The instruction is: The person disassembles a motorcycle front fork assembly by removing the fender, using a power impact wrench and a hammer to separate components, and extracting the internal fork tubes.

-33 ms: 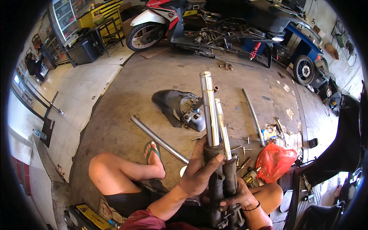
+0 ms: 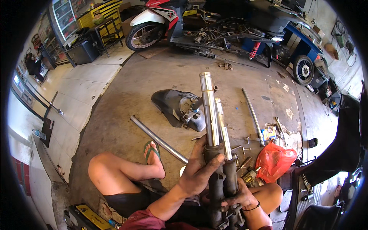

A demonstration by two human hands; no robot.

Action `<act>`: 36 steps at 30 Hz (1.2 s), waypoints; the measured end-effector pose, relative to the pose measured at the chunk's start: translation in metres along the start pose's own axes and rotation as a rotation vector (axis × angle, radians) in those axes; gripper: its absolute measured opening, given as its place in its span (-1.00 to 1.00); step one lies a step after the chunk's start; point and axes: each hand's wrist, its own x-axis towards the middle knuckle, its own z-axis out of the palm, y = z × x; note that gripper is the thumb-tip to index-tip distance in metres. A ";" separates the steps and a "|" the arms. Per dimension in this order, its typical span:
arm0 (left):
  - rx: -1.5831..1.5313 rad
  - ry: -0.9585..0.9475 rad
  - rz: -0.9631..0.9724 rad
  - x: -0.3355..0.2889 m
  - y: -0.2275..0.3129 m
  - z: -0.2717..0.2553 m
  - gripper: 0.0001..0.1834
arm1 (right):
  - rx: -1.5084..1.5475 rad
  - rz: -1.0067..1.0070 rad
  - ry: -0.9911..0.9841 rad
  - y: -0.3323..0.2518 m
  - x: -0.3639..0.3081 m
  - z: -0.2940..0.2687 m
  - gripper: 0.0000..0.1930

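Two motorcycle fork legs stand upright side by side before me, chrome tubes up and dark lower casings down. My left hand (image 2: 197, 168) is closed around the top of the left fork leg (image 2: 209, 111)'s casing, thumb across its front. Lower down, my right hand (image 2: 242, 196) is wrapped around the casing of the right fork leg (image 2: 223, 128), its fingers reaching toward the left one. The bottom ends are partly lost in shadow near my lap. A loose chrome tube (image 2: 153, 136) lies on the floor left of the forks, and a thinner metal rod (image 2: 252, 115) lies to the right.
Beyond the forks lies a black fender (image 2: 170, 105) with a metal bracket. An orange-red plastic bag (image 2: 274, 163), a wrench (image 2: 281, 126) and several bolts (image 2: 245, 149) are at the right. A partly stripped red and white scooter (image 2: 153, 23) stands at the back. A yellow-black box (image 2: 90, 216) sits at lower left.
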 end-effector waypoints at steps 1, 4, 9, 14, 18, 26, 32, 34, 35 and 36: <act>0.022 -0.014 0.025 0.001 -0.003 -0.002 -0.37 | 0.035 0.016 -0.020 0.001 -0.001 -0.002 -0.10; -0.033 0.020 0.076 0.008 -0.006 0.003 -0.39 | 0.165 0.038 -0.077 0.007 -0.003 -0.008 -0.10; -0.353 0.021 -0.134 0.002 -0.023 0.007 -0.45 | 0.281 0.007 -0.202 0.030 -0.011 -0.018 -0.10; -0.493 -0.032 -0.244 -0.002 -0.018 0.007 -0.47 | 0.323 0.088 -0.324 0.022 -0.017 -0.012 -0.08; -0.450 -0.033 -0.237 -0.007 -0.007 0.010 -0.47 | 0.192 0.036 -0.194 0.020 -0.020 -0.009 -0.09; -0.290 -0.092 -0.054 -0.025 0.011 0.004 -0.50 | 0.115 -0.324 0.124 0.023 -0.004 -0.015 -0.40; -0.085 0.084 0.056 -0.027 0.017 0.005 -0.46 | 0.008 -0.412 0.353 0.011 0.005 0.003 -0.60; -0.080 0.135 0.039 -0.024 0.015 0.002 -0.47 | -0.034 -0.446 0.377 0.017 0.011 0.002 -0.62; -0.077 0.161 0.031 -0.023 0.014 0.001 -0.48 | -0.067 -0.414 0.374 0.016 0.010 0.002 -0.63; -0.062 0.185 0.043 -0.022 0.014 -0.001 -0.54 | -0.096 -0.377 0.367 0.010 0.010 0.011 -0.63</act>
